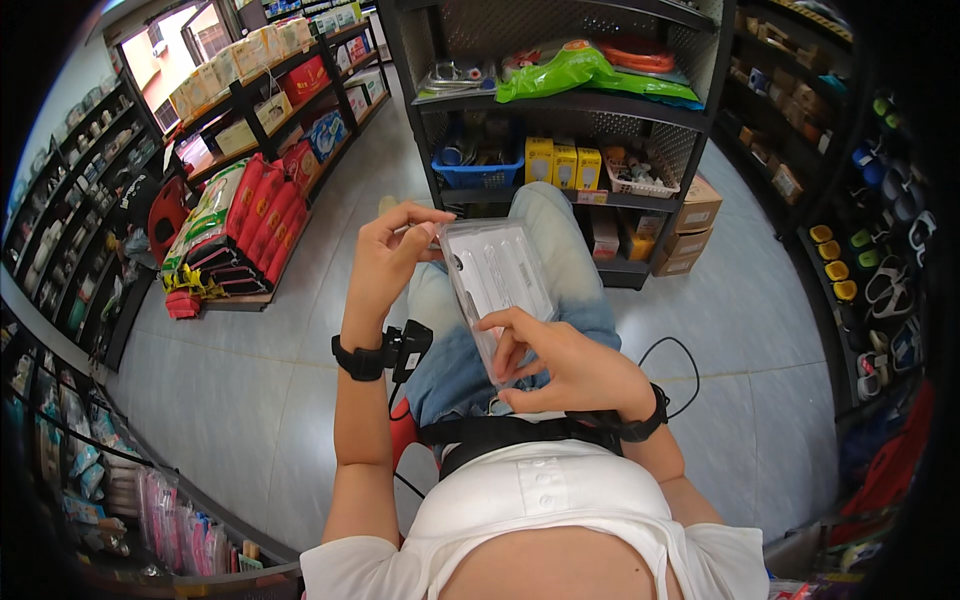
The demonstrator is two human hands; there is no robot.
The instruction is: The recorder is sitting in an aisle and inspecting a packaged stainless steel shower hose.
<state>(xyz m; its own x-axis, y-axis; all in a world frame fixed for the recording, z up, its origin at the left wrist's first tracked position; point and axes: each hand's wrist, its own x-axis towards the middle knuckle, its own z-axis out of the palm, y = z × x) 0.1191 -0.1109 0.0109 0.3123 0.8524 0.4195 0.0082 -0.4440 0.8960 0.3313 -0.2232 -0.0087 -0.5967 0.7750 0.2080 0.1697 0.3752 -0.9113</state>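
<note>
Above my lap is a clear plastic package [499, 274] with a white card inside that bears small writing. My left hand [397, 244] pinches its far left corner between thumb and fingers. At the near end, my right hand [559, 364] has its fingers bent over the package's edge, with the thumb apart below. Part of the near end is hidden behind those fingers. Each wrist wears a black strap, and a small black device [412, 351] sits on the left one. Under the package are my legs in blue jeans [577, 281].
A dark shelf unit [641, 279] stands ahead with a blue basket [478, 172], yellow boxes [564, 165] and a green bag [559, 73]. Red sacks [266, 221] are stacked at left. Cartons [684, 240] and hanging sandals [889, 289] are at right. A black cable [697, 375] loops beside my right wrist.
</note>
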